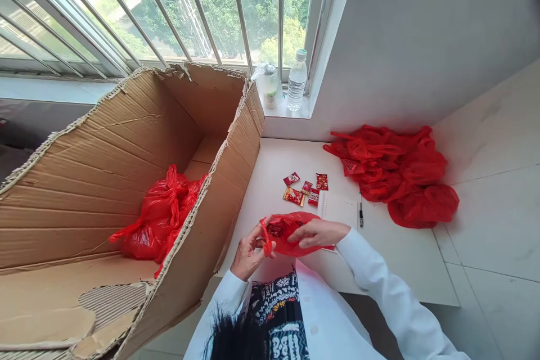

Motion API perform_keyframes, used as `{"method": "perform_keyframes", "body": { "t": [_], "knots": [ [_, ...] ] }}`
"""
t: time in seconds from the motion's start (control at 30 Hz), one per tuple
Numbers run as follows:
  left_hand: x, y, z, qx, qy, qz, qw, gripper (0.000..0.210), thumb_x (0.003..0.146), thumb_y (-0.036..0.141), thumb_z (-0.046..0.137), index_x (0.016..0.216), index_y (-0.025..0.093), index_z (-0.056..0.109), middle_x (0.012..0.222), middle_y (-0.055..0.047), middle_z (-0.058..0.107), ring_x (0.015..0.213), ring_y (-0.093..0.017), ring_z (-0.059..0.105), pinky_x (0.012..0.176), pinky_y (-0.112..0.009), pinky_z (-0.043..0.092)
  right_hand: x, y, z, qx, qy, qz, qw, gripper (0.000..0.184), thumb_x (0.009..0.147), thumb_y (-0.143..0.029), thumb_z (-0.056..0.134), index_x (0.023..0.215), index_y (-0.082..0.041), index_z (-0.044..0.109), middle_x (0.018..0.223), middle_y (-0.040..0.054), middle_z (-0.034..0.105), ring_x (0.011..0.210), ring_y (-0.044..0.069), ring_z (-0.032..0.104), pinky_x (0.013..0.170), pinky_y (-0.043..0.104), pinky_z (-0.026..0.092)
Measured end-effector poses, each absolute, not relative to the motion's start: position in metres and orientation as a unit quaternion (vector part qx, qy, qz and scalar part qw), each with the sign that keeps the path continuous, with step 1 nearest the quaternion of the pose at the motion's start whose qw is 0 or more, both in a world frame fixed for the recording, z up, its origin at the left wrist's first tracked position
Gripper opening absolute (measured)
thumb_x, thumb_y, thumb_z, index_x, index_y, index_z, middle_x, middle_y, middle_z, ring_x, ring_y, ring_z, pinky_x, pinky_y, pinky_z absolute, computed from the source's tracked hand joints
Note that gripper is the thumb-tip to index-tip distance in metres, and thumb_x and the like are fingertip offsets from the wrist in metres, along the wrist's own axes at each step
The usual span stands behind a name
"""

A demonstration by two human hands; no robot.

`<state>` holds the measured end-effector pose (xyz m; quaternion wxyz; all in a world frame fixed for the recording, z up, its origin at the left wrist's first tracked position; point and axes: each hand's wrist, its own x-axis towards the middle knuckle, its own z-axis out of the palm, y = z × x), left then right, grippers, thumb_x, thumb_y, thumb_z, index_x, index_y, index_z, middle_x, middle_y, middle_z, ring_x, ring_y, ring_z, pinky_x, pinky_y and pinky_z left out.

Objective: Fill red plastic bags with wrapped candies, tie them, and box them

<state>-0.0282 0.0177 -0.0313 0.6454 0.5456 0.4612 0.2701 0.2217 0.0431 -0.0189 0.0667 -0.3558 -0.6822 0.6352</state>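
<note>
A red plastic bag point(301, 218) lies on the white table in front of me, its mouth spread, with dark printed packets partly visible inside. My left hand point(252, 250) is closed on the bag's handle at its left side. At the bag's opening, my right hand point(316, 233) reaches over with fingers stretched out, the fingertips at or just inside the mouth; I see nothing held in it. Just beyond the bag lie several small red snack packets point(294, 196), beside a white paper sheet point(342, 208) and a black pen point(361, 214).
On the left stands a large open cardboard box point(223, 202) holding tied red bags point(158, 219). A heap of red plastic bags point(392, 169) sits at the table's back right, against the wall. On the windowsill are a water bottle point(297, 81) and a bagged cup point(270, 87).
</note>
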Motion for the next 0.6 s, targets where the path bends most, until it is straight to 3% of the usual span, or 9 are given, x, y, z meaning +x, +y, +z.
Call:
{"method": "perform_keyframes", "body": {
  "t": [0.1,0.2,0.3,0.43,0.6],
  "knots": [
    [-0.026,0.014,-0.029,0.528,0.457,0.284,0.657,0.063,0.079,0.031,0.064,0.138,0.028,0.041,0.145,-0.015,0.038,0.053,-0.008,0.062,0.061,-0.029,0.055,0.252,0.073,-0.013,-0.382,-0.64,0.658,0.102,0.039,0.092,-0.045,0.043,0.115,-0.02,0.062,0.107,0.0063,0.067,0.095,0.015,0.064,0.083,0.026,0.05],
    [-0.024,0.012,-0.025,0.509,0.446,0.287,0.678,0.064,0.08,0.03,0.062,0.14,0.028,0.037,0.147,-0.017,0.034,0.052,-0.007,0.061,0.062,-0.03,0.056,0.276,0.112,-0.037,-0.588,-0.584,0.548,0.116,0.04,0.095,-0.04,0.037,0.114,-0.015,0.061,0.102,0.0092,0.068,0.089,0.015,0.064,0.079,0.027,0.051],
    [-0.022,0.012,-0.02,0.496,0.441,0.277,0.695,0.066,0.079,0.03,0.063,0.14,0.027,0.037,0.146,-0.018,0.036,0.049,-0.005,0.06,0.056,-0.027,0.056,0.28,0.139,-0.086,-0.699,-0.553,0.448,0.075,0.03,0.093,-0.033,0.045,0.111,-0.013,0.059,0.108,0.0108,0.063,0.095,0.018,0.061,0.084,0.036,0.05],
    [-0.022,0.014,-0.015,0.492,0.46,0.255,0.694,0.064,0.08,0.028,0.063,0.139,0.028,0.038,0.143,-0.017,0.04,0.046,-0.007,0.062,0.05,-0.024,0.054,0.264,0.152,-0.14,-0.744,-0.564,0.356,0.047,0.033,0.089,-0.032,0.055,0.118,-0.016,0.054,0.12,0.0089,0.055,0.106,0.021,0.055,0.091,0.044,0.047],
    [-0.02,0.019,-0.013,0.492,0.467,0.249,0.691,0.063,0.081,0.024,0.06,0.139,0.028,0.037,0.141,-0.017,0.044,0.048,-0.01,0.065,0.051,-0.024,0.054,0.24,0.169,-0.161,-0.713,-0.634,0.295,0.055,0.037,0.091,-0.028,0.052,0.127,-0.021,0.048,0.134,0.0096,0.045,0.118,0.024,0.047,0.097,0.047,0.043]
  ]
}}
